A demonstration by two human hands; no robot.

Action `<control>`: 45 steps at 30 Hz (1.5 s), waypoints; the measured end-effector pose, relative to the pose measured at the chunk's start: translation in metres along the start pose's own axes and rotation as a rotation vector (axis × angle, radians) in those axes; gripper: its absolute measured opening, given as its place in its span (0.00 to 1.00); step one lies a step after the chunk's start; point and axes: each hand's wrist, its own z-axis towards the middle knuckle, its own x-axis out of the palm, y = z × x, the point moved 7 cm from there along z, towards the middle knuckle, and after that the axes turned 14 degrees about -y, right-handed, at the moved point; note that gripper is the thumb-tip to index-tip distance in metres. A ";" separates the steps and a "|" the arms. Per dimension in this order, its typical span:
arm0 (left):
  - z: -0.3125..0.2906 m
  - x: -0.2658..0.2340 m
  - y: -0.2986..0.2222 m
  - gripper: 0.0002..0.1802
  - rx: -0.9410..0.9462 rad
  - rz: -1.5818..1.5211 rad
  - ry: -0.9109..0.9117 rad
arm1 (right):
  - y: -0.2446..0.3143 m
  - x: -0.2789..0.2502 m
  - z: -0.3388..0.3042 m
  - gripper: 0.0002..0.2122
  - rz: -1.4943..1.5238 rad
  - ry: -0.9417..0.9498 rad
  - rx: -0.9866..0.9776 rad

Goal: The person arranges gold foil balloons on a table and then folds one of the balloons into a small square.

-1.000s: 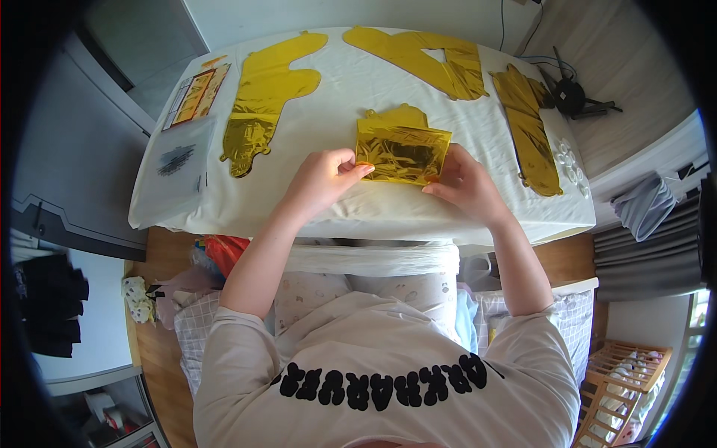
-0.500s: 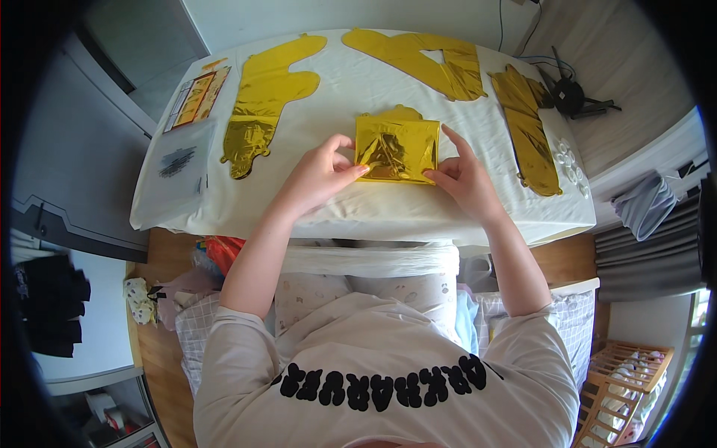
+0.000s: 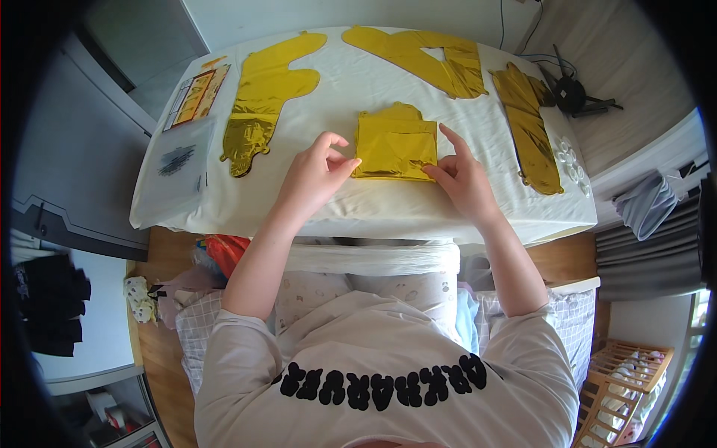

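Right grip is resting its thumb over the near right corner of the folded gold foil, forefinger standing well apart along the right edge; whether the hidden fingers are pinching underneath, I'm not able to tell. Left grip is staying wide, its thumb tip just at the left edge, so the right is lying closer over the foil. Folded, the piece is sitting flat on the counter between both hands, its panel's longer side running left to right and a rounded flap poking out beyond the far edge. Flat gold shapes are lying left, far and right of it.
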 end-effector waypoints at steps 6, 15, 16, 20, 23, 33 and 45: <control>-0.004 0.003 0.009 0.21 -0.095 -0.107 0.076 | -0.004 0.000 -0.001 0.35 0.024 -0.020 0.030; -0.009 0.003 -0.003 0.23 -0.114 0.004 0.095 | 0.001 -0.001 -0.001 0.33 -0.040 -0.051 0.026; -0.010 0.004 -0.002 0.23 -0.113 0.004 0.095 | -0.001 0.000 -0.001 0.33 -0.040 -0.052 0.025; -0.016 -0.001 -0.006 0.20 -0.057 0.041 0.042 | 0.000 0.000 -0.001 0.33 -0.036 -0.064 0.019; -0.021 -0.001 -0.005 0.18 -0.011 0.086 -0.010 | -0.002 0.001 -0.001 0.33 -0.043 -0.070 0.011; 0.023 -0.020 -0.032 0.07 0.360 0.137 -0.130 | 0.001 0.003 -0.001 0.32 -0.059 -0.062 -0.006; 0.028 0.072 -0.019 0.35 0.969 0.413 0.441 | 0.003 0.003 0.000 0.31 -0.041 -0.021 0.012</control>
